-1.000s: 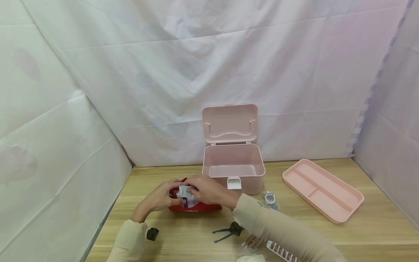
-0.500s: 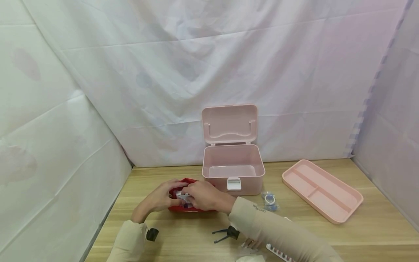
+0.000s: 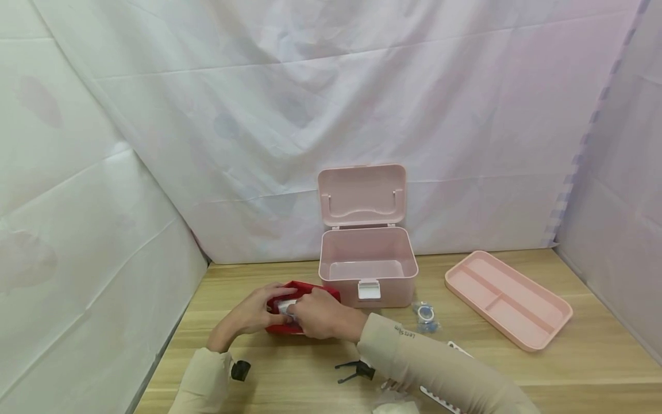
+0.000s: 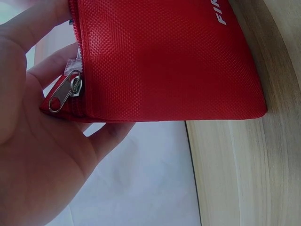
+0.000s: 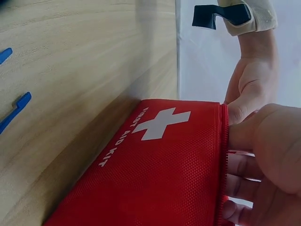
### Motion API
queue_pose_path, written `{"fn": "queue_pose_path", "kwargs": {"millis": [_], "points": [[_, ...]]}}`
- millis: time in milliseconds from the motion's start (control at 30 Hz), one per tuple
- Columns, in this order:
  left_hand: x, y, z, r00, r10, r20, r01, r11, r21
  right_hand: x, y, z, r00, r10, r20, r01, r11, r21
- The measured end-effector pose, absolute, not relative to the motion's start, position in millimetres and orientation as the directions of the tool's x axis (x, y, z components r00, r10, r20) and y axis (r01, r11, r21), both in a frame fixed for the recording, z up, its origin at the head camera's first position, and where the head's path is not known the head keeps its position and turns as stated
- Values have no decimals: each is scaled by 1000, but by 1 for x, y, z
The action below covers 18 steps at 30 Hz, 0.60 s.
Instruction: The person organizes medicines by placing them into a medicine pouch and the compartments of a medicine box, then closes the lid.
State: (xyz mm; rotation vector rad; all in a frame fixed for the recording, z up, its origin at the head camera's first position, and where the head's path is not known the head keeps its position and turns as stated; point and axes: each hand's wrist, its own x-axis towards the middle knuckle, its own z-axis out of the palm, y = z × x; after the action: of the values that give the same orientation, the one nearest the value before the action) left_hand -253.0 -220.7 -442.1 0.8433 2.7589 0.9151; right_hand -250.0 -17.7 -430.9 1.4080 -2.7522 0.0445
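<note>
A red first aid pouch (image 5: 188,155), marked with a white cross and lettering, stands on the table with its zipped mouth upward. My left hand (image 3: 251,311) grips the left end of its mouth, beside the metal zip pull (image 4: 66,92). My right hand (image 3: 322,314) reaches into the mouth from the right, its fingertips hidden behind the zip edge in the right wrist view. In the head view its fingers pinch a small white packet (image 3: 285,306) inside the pouch. Clear plastic (image 4: 71,67) shows at the opening in the left wrist view.
Behind stands a pink box (image 3: 388,291) with its lid raised. A pink divided tray (image 3: 509,299) lies to the right. A bagged white and blue roll (image 3: 426,314), dark blue tweezers (image 3: 351,371), a blister strip (image 3: 437,398) and a white packet (image 3: 397,408) lie nearer, partly under the right sleeve.
My right hand has pushed the white packet down into the pouch and moved slightly lower. More of the pouch's red back rim shows. My left hand has stayed in place.
</note>
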Motion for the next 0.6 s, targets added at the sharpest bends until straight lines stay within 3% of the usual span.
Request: {"fn": "queue_pose_path", "kwargs": {"millis": [233, 600], "points": [[-254, -221, -441, -836, 544, 63, 475, 662, 579, -249, -18, -431, -587, -808, 58, -808, 588, 16], [-255, -221, -442, -828, 556, 66, 489, 660, 571, -248, -2, -414, -593, -799, 103, -803, 577, -152]]}}
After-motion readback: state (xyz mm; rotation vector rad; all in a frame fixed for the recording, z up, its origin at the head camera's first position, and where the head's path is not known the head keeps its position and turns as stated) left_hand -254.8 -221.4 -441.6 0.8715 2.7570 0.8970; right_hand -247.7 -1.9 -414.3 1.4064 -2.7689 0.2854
